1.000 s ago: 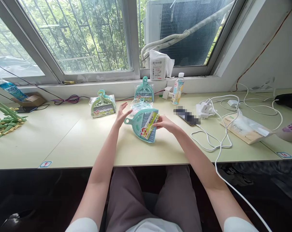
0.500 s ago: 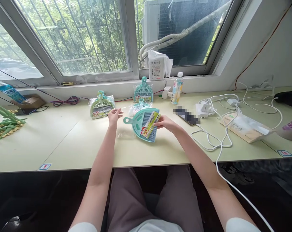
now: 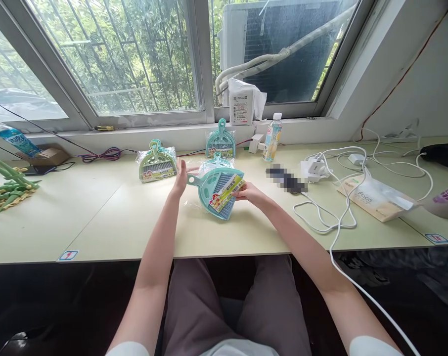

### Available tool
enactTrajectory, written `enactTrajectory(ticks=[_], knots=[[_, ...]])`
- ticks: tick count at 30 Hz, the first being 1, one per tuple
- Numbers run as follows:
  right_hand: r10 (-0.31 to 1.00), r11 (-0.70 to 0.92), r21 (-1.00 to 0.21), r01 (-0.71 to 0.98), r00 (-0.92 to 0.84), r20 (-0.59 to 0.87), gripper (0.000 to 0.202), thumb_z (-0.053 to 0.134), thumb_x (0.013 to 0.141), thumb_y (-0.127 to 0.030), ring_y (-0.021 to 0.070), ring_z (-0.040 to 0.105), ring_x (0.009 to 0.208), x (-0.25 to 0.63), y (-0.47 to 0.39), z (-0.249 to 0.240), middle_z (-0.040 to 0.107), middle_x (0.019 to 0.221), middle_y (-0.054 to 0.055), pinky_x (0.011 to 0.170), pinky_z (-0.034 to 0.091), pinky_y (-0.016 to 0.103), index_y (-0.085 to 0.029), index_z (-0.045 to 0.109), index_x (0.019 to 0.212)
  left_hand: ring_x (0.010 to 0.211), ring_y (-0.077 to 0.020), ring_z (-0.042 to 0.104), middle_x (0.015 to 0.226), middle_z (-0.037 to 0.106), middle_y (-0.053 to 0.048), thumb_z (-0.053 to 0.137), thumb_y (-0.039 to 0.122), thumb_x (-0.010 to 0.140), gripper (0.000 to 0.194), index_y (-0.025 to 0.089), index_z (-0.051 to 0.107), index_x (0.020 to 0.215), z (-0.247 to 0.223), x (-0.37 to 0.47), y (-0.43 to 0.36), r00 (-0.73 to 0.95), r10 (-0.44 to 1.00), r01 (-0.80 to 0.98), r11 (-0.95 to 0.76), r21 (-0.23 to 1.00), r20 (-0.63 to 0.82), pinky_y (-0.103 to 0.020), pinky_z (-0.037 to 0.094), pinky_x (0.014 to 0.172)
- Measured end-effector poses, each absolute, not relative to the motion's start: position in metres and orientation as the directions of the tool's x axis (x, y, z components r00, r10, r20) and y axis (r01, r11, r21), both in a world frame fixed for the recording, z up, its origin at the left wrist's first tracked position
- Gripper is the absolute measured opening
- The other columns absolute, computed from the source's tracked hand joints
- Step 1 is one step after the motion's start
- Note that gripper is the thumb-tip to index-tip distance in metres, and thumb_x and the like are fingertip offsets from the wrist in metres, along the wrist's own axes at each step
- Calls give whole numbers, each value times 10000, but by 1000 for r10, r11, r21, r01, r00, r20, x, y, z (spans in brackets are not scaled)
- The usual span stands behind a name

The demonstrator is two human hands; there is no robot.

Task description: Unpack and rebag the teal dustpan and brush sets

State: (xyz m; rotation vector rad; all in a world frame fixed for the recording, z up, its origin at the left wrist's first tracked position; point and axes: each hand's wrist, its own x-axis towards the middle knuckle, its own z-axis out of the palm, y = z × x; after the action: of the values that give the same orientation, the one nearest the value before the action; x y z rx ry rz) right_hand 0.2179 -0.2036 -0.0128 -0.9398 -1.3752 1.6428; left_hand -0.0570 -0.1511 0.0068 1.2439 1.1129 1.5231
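Note:
A teal dustpan and brush set (image 3: 220, 190), with a yellow-green printed label across its bristles, is tilted above the desk. My right hand (image 3: 246, 192) grips it at its right edge, fingers wrapped by the label. My left hand (image 3: 180, 177) is raised beside the handle end, fingers stretched upward and apart from a grip. Clear plastic wrapping (image 3: 196, 205) shows faintly around and below the dustpan's left side; how far it covers the set is hard to tell. Behind it stand a wrapped teal dustpan set (image 3: 220, 143) and a green one (image 3: 157, 165). Another teal handle (image 3: 217, 157) pokes up just behind the held set.
Right of my hands lie a blurred phone (image 3: 286, 179), white cables (image 3: 338, 223), a charger (image 3: 315, 168) and a face tissue pack (image 3: 376, 198). A drink bottle (image 3: 272, 137) stands by the window wall. Green plant cuttings (image 3: 11, 187) lie far left.
My left hand has let go of the clear plastic, and its fingers have straightened upward by the handle. The dustpan set has shifted slightly left in my right hand.

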Motion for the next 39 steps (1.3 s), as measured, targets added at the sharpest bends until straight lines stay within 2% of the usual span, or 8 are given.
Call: enactTrajectory(ticks=[5,8,12,15,17,20,23,39], knots=[[867,-114,-993,-29,-490,-85,407,850,556,-211,283,684,988,218,-208,-9,740,1007,91,890,569,460,-162,723,940,750,-240,686,953,698,-138,646,626,733,896,183,308,1435,11,-59,-154,8,985,143,-171,975,172,-396,498,807],[898,-132,-988,-76,-432,-87,422,848,553,-202,285,685,986,211,-209,-15,736,1020,101,911,558,475,-157,714,951,1121,-333,598,1157,637,-185,674,593,728,859,212,338,1421,7,-44,-160,-64,942,306,-295,905,328,-499,392,992],[936,-107,-969,-224,-350,-22,418,837,578,-200,286,673,1029,202,-209,-21,730,1047,89,941,544,485,-178,692,969,1452,-288,189,1497,346,-155,561,567,831,684,248,341,1394,10,-35,-169,-418,657,474,-432,767,628,-501,172,1151],[963,-77,-947,-311,-268,10,410,835,592,-207,277,661,1061,199,-209,-20,729,1052,71,961,539,469,-192,674,968,1462,-244,157,1530,280,-127,449,558,894,595,255,304,1386,17,-40,-172,-694,494,382,-363,850,523,-458,177,1169],[974,-49,-937,-345,-224,31,393,833,605,-229,272,651,1082,200,-208,-19,724,1068,67,972,536,457,-192,665,959,1437,-237,244,1528,289,-121,452,551,896,596,271,285,1394,20,-39,-171,-733,597,135,-342,930,326,-425,288,1130],[980,-12,-924,-382,-186,64,385,829,622,-263,264,642,1100,201,-207,-19,714,1100,69,992,528,431,-192,658,960,1301,-276,470,1415,461,-146,452,595,879,602,243,378,1362,17,-22,-172,-337,937,-272,-190,943,92,-422,459,987],[988,2,-909,-417,-140,67,400,838,606,-284,269,636,1109,202,-205,-21,713,1096,75,999,524,423,-183,653,947,1163,-302,585,1226,616,-142,582,600,802,609,192,519,1250,7,6,-177,48,994,-406,-67,911,94,-428,507,927],[987,122,-857,-501,-29,158,432,862,570,-330,291,594,1166,211,-202,-15,707,1100,55,1033,496,453,-207,661,931,1224,-317,545,1280,620,-98,740,368,750,504,202,601,1206,-3,18,-193,412,908,-296,47,954,84,-454,456,1019]])
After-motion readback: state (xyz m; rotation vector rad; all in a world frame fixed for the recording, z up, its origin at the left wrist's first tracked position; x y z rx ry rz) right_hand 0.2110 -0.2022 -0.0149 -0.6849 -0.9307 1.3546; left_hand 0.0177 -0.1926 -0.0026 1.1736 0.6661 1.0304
